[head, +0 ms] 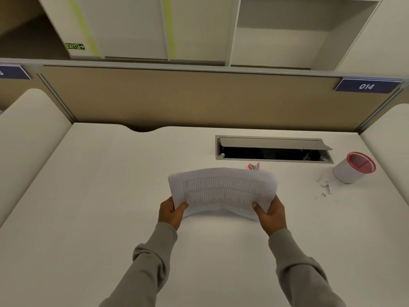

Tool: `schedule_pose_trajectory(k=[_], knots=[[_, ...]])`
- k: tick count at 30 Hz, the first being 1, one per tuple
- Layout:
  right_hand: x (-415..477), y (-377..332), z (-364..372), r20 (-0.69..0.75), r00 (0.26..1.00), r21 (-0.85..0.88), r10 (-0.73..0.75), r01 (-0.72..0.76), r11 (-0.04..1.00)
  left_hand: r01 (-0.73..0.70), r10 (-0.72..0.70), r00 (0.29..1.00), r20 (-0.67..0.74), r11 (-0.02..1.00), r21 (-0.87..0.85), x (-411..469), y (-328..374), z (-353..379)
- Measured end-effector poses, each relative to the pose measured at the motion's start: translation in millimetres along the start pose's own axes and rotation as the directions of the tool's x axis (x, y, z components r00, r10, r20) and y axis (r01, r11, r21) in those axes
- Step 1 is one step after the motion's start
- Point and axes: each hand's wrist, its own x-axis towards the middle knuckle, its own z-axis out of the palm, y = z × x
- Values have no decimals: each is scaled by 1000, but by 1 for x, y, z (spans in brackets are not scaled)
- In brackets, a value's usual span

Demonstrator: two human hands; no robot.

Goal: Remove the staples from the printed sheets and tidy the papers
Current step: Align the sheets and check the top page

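A stack of printed sheets [223, 191] bows above the desk [106, 196], at its middle. The left hand [171, 210] pinches its 7 o'clock corner and the right hand [271, 212] its 5 o'clock corner. Tidying seems under way; next, likely squaring the edges evenly.

A stack of printed sheets [222, 192] is held above the white desk [99, 207], gripped at its near corners by the left hand [171, 212] and the right hand [271, 212]. The far edge is blurred. A small red tool [254, 166], possibly a staple remover, is partly hidden behind it. A red-rimmed cup [353, 167] is seen at the right, with paper scraps [325, 183] beside it.
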Motion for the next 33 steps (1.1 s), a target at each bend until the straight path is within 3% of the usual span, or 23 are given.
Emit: schedule_pose_trajectory(k=[10, 22, 33], knots=[[8, -1, 3, -14, 992, 100, 122, -120, 988, 4, -3, 1000, 14, 993, -114, 8, 13, -4], [6, 0, 8, -31, 989, 191, 147, -139, 972, 36, -36, 999, 16, 999, -6, 7, 9, -1], [3, 3, -2, 16, 999, 29, 38, -39, 999, 2, -9, 999, 48, 991, 133, 7, 5, -7]])
